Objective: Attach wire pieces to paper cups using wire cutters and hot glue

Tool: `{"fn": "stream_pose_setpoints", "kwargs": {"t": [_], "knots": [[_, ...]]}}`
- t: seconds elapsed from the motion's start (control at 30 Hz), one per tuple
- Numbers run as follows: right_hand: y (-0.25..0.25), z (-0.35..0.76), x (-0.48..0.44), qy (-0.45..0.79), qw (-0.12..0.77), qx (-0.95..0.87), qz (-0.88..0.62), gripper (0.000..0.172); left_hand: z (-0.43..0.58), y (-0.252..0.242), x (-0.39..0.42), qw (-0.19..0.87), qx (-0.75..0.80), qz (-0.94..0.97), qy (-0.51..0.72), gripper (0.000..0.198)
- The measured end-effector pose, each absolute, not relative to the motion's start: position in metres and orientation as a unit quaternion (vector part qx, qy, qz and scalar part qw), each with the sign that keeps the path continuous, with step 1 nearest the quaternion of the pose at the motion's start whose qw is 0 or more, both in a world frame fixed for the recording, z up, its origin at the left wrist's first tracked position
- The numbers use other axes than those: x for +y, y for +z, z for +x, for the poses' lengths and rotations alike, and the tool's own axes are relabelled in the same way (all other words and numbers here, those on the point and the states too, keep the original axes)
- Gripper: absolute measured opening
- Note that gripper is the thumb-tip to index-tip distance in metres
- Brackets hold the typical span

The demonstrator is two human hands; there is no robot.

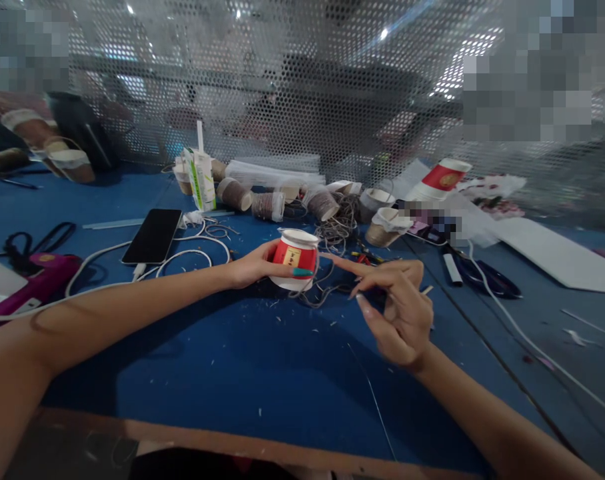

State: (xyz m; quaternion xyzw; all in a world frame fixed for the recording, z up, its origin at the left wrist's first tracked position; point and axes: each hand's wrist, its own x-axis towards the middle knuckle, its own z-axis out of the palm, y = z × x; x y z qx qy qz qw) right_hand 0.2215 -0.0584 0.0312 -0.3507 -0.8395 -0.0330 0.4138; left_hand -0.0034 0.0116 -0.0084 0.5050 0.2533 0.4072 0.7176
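A red and white paper cup (pixel 293 257) is held just above the blue table (pixel 222 373), wrapped by the fingers of my left hand (pixel 257 265). One green-blue nail lies across its side. To the right of the cup is my right hand (pixel 400 307), its index finger stretched toward the cup's side and its other fingers curled. Whether a thread runs between its fingertips is too small to tell. Thin grey-brown cord (pixel 318 293) hangs or lies beside the cup, between the two hands.
Behind the hands are cord-wrapped cups (pixel 267 205), a drink carton (pixel 200 180) and tangled cord (pixel 340 223). A black phone (pixel 153 235) and a purple tool (pixel 42 283) lie left. Scissors (pixel 492 277), a white board (pixel 562 253) and another red cup (pixel 445 179) are right.
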Motion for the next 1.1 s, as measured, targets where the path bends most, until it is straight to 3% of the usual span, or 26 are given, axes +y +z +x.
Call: {"fn": "stream_pose_setpoints", "kwargs": {"t": [0.33,1.1], "knots": [[0.019,0.214,-0.054,-0.007,0.286,-0.905,-0.316,0.023,-0.005,-0.008,0.01,0.679,0.264,0.555,0.402,0.06],[0.022,0.216,-0.053,-0.063,0.294,-0.886,-0.353,0.021,-0.005,-0.009,0.011,0.73,0.217,0.509,0.401,0.058]]}}
